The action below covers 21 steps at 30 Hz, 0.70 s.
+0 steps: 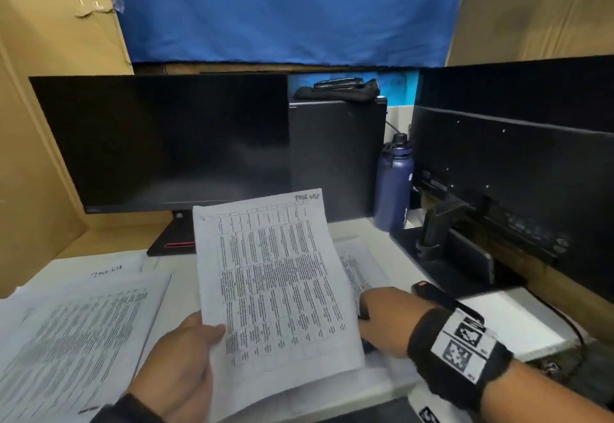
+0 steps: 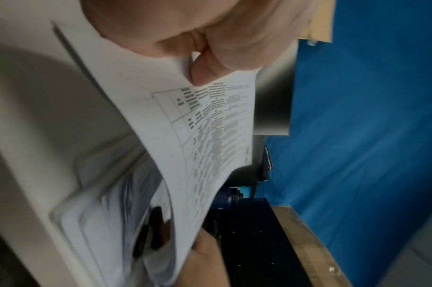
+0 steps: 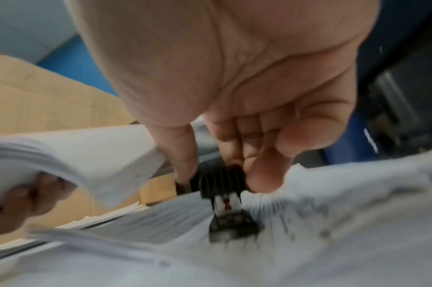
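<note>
Sheaf of white printed pages point(image 1: 275, 276), dense tables of small text, handwriting at the top right corner; raised off the desk, leaning back, slightly curled, pinched at the lower left edge by the left hand point(image 1: 179, 366). Small black ribbed object point(image 3: 221, 181), blurred, white and red at its lower end, gripped in the fingertips of the right hand point(image 1: 385, 318), set on the paper stack point(image 1: 360, 268) just right of the sheaf.

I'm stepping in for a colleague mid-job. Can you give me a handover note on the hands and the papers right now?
Left hand: grips the printed sheets at their lower left corner, raised off the desk.
Right hand: pinches a small black tool, perhaps a stapler, against the lower papers.
Done: one set lifted; another stack lies at the left.
Left: probably fastening the held sheets; no fastening shows yet.
</note>
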Tool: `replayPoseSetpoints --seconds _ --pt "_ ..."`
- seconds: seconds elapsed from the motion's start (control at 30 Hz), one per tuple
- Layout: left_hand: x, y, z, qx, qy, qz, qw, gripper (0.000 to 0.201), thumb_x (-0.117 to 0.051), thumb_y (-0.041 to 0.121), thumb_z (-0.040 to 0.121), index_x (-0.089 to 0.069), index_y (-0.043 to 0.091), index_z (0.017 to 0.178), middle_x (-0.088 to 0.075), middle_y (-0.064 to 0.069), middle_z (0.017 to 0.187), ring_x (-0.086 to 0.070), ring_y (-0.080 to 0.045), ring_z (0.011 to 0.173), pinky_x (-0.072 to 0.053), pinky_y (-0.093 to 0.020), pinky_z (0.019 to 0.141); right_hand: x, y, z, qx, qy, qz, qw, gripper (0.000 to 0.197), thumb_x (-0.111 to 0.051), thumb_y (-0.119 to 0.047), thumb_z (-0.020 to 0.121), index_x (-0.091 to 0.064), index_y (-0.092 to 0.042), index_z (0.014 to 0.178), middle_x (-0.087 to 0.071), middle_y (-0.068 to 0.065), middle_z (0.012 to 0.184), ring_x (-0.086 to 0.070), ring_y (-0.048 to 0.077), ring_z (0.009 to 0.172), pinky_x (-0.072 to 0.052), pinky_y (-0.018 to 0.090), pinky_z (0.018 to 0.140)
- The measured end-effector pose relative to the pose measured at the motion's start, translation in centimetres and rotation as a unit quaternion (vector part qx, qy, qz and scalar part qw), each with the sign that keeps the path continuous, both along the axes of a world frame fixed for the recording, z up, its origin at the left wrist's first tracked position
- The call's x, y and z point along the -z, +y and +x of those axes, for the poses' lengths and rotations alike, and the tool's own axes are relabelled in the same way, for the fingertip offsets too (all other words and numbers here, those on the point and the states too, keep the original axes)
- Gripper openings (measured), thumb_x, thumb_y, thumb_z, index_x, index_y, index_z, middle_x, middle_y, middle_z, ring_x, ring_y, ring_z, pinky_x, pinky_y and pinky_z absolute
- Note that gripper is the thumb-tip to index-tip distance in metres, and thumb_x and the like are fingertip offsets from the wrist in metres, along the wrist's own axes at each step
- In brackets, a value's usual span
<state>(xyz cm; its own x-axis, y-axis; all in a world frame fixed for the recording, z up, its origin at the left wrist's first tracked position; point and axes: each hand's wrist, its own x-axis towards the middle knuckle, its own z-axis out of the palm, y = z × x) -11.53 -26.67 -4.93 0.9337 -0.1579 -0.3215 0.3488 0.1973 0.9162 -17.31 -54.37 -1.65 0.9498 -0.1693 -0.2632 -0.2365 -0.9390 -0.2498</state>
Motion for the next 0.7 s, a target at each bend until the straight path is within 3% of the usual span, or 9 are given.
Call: replayPoseSetpoints --seconds 0.1,0.23,0.37,0.47,0.57,0.63,0.7 --pt "0.2 -1.5 0.0 0.019 0.032 -0.023 0.999 0.037 -0.036 -0.013 0.101 -0.064 0.0 0.122 -0.076 -0.027 0.113 -0.07 -0.047 0.109 -0.053 -0.058 0.098 -0.4 -1.5 0.1 0.009 0.039 0.021 0.999 0.03 -0.054 -0.039 0.085 -0.071 -0.014 0.088 -0.075 0.004 0.09 -0.072 0.023 0.086 -0.057 0.032 0.074" --pt "0.7 -3.8 0.0 0.031 0.042 -0.034 0.998 0.041 -0.034 -0.014 0.101 -0.061 0.001 0.128 -0.074 -0.024 0.121 -0.068 -0.047 0.112 -0.053 -0.057 0.098 -2.0 -5.3 -1.1 0.104 -0.057 0.062 0.991 0.036 -0.06 -0.043 0.089 -0.071 -0.008 0.084 -0.075 0.01 0.082 -0.071 0.024 0.077 -0.057 0.033 0.074" --pt "0.5 -6.9 -0.1 0.087 0.041 -0.001 0.995 0.044 -0.033 -0.018 0.099 -0.063 0.004 0.122 -0.075 -0.021 0.118 -0.07 -0.042 0.11 -0.06 -0.047 0.081 -3.2 -8.4 -2.5 0.173 -0.101 0.078 0.977 0.038 -0.061 -0.04 0.091 -0.065 -0.006 0.074 -0.073 0.013 0.065 -0.059 0.02 0.052 -0.052 0.03 0.055" --pt "0.6 -8.9 -0.1 0.135 0.026 0.04 0.99 0.047 -0.032 -0.022 0.094 -0.065 0.001 0.118 -0.077 -0.023 0.11 -0.074 -0.043 0.104 -0.062 -0.051 0.085 -3.1 -9.3 -2.7 0.181 -0.086 0.059 0.978 0.043 -0.059 -0.04 0.09 -0.069 0.001 0.083 -0.076 0.014 0.072 -0.072 0.028 0.065 -0.061 0.039 0.07" --pt "1.2 -9.5 0.2 0.168 -0.016 0.092 0.981 0.049 -0.042 -0.015 0.087 -0.062 0.003 0.128 -0.078 -0.016 0.113 -0.075 -0.037 0.105 -0.061 -0.052 0.093 -2.3 -8.8 -2.4 0.174 -0.063 0.002 0.983 0.036 -0.059 -0.042 0.089 -0.067 -0.007 0.083 -0.075 0.011 0.073 -0.074 0.029 0.074 -0.062 0.039 0.072" --pt "1.3 -9.1 0.0 0.21 -0.079 0.159 0.962 0.066 -0.055 0.002 0.082 -0.046 0.011 0.147 -0.076 -0.005 0.124 -0.074 -0.025 0.111 -0.059 -0.048 0.1 -1.7 -8.0 -2.3 0.157 -0.051 -0.071 0.984 0.028 -0.058 -0.043 0.089 -0.063 -0.016 0.082 -0.069 0.002 0.076 -0.07 0.023 0.079 -0.056 0.031 0.071" --pt "0.8 -8.3 -0.6 0.268 -0.173 0.275 0.907 0.093 -0.066 0.024 0.081 -0.019 0.027 0.162 -0.064 0.008 0.142 -0.064 -0.014 0.127 -0.052 -0.04 0.111 -0.8 -7.4 -2.1 0.139 -0.039 -0.107 0.984 0.025 -0.054 -0.042 0.092 -0.064 -0.019 0.095 -0.065 -0.002 0.086 -0.067 0.02 0.087 -0.054 0.03 0.077"
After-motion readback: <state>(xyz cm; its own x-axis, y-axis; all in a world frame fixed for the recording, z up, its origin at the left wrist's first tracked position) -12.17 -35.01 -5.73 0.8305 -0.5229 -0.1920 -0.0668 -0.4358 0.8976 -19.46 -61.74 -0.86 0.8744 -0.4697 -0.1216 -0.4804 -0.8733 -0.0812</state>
